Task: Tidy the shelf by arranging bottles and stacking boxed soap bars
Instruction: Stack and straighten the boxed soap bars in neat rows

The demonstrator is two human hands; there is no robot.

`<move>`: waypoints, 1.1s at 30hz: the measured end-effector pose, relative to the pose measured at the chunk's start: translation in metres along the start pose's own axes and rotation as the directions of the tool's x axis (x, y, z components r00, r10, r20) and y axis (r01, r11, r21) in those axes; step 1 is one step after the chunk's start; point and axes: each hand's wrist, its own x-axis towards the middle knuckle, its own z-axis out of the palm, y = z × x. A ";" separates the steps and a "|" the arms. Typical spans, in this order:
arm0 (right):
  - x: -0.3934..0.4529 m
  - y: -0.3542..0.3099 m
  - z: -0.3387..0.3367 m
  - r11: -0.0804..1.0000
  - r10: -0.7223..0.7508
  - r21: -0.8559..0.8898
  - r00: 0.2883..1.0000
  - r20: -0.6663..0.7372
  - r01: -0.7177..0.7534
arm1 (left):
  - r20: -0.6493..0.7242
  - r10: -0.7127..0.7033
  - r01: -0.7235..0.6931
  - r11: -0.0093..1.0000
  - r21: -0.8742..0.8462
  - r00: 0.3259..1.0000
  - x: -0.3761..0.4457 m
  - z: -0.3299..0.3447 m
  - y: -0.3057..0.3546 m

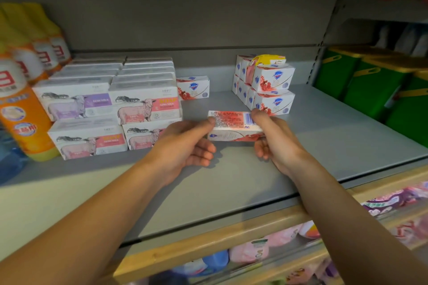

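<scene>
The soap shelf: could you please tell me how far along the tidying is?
Done: sheep-print boxes stacked at left, bottles lined beside them. In hand: left hand and right hand hold one red-and-white soap box. Left: a lone box and a yellow pack atop the uneven right stack.

Retail shop aisle: grey metal shelf (324,127) stocked with many identical goods in rows, namely stacked soap boxes (111,104), shield-logo soap cartons (266,85), orange bottles (20,109), green tubs (370,81), with packaged goods (266,250) on the wood-edged tier below.
</scene>
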 end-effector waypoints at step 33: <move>0.102 0.003 0.040 0.336 -0.464 -0.853 0.858 0.220 0.400 | 0.377 0.319 -0.437 0.143 0.888 0.870 -0.019 -0.025 -0.014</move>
